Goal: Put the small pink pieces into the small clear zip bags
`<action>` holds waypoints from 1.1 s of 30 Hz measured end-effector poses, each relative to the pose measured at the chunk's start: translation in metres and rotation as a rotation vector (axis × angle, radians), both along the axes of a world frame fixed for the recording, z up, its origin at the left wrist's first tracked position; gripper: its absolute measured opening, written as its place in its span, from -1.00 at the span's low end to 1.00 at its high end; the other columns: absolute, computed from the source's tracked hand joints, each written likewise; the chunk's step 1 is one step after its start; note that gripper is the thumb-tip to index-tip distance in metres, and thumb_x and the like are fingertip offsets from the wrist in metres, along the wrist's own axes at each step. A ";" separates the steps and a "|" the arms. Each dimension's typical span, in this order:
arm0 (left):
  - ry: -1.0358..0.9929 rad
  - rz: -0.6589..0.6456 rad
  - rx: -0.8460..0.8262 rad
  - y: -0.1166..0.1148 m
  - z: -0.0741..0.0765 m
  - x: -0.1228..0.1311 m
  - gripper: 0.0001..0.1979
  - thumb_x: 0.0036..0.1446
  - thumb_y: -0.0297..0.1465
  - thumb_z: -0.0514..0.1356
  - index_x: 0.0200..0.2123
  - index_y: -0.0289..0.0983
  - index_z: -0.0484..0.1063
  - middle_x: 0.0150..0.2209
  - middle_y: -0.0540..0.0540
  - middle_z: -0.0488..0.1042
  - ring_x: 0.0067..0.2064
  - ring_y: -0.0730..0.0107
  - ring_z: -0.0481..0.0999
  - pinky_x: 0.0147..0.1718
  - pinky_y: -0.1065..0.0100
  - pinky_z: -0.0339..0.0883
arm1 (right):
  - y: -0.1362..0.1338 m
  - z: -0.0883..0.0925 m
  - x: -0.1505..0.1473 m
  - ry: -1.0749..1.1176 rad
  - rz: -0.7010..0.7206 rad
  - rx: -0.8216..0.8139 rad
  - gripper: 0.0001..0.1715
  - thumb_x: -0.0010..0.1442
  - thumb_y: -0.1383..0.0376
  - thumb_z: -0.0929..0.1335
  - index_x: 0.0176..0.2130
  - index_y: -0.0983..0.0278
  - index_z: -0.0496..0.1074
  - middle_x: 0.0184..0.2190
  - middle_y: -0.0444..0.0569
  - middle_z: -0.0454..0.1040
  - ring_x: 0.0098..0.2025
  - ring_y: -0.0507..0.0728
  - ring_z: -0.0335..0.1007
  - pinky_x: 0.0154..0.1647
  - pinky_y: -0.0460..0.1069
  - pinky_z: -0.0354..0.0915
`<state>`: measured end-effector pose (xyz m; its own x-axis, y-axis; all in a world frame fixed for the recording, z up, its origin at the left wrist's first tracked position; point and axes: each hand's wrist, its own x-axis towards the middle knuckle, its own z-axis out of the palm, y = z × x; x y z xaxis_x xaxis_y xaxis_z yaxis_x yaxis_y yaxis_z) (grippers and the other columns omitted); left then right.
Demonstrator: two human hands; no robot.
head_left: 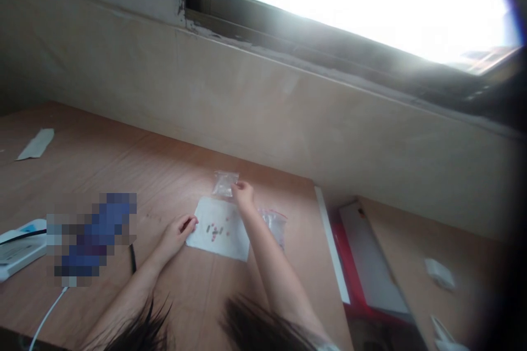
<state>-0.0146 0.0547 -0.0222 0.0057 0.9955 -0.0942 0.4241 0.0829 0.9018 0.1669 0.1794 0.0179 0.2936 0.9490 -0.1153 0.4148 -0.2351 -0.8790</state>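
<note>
A white square sheet [236, 247] lies on the brown table, with several small pink and grey-brown pieces [214, 232] scattered on it. My left hand [181, 228] rests at the sheet's left edge, fingers curled and the tips closed on that edge. Just beyond the sheet is a small clear plastic bag [224, 184]. My right hand [244, 194] reaches over the sheet and pinches the right edge of this bag; anything smaller between the fingertips cannot be made out. A second clear bag with a reddish top edge [276, 224] lies partly behind my right forearm.
To the left are a white box [24, 249], a blurred-out blue object [94, 236] and a white cable [47, 312]. A paper strip [36, 144] lies far left. The wall [247, 109] and window stand behind; a red and white item [366, 263] is at the right.
</note>
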 end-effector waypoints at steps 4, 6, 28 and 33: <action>0.087 -0.011 0.097 0.003 -0.003 0.004 -0.73 0.05 -0.22 -0.04 -0.40 -0.25 0.35 -0.41 -0.08 0.40 -0.33 0.31 0.34 -0.34 0.36 0.21 | 0.011 -0.002 -0.009 -0.134 -0.045 0.005 -0.84 -0.11 0.34 0.29 -0.40 0.34 0.34 -0.43 0.10 0.41 -0.31 0.17 0.30 -0.32 0.00 0.16; 0.126 -0.010 0.138 0.005 -0.005 0.005 -0.72 0.06 -0.23 -0.05 -0.40 -0.26 0.35 -0.40 -0.08 0.39 -0.33 0.32 0.34 -0.33 0.35 0.21 | 0.010 -0.002 -0.012 -0.289 -0.025 0.006 -0.82 -0.08 0.34 0.28 -0.37 0.34 0.34 -0.40 0.13 0.41 -0.24 0.21 0.26 -0.28 0.02 0.14; 0.146 -0.066 0.136 -0.001 0.003 0.001 -0.72 0.03 -0.22 -0.04 -0.43 -0.27 0.36 -0.39 -0.07 0.42 -0.34 0.33 0.35 -0.34 0.36 0.23 | -0.132 0.037 0.112 -0.664 0.058 -0.012 -0.72 0.03 0.32 0.15 -0.41 0.29 0.40 -0.45 0.00 0.43 -0.40 0.11 0.30 -0.36 -0.04 0.10; -0.049 -0.014 -0.003 0.003 0.018 -0.001 -0.66 -0.02 -0.15 -0.01 -0.43 -0.32 0.36 -0.48 -0.06 0.43 -0.42 0.35 0.39 -0.49 0.42 0.25 | -0.139 0.067 0.109 -0.478 -0.022 0.183 -0.70 0.05 0.28 0.16 -0.30 0.30 0.39 -0.34 0.02 0.43 -0.29 0.13 0.31 -0.26 0.01 0.15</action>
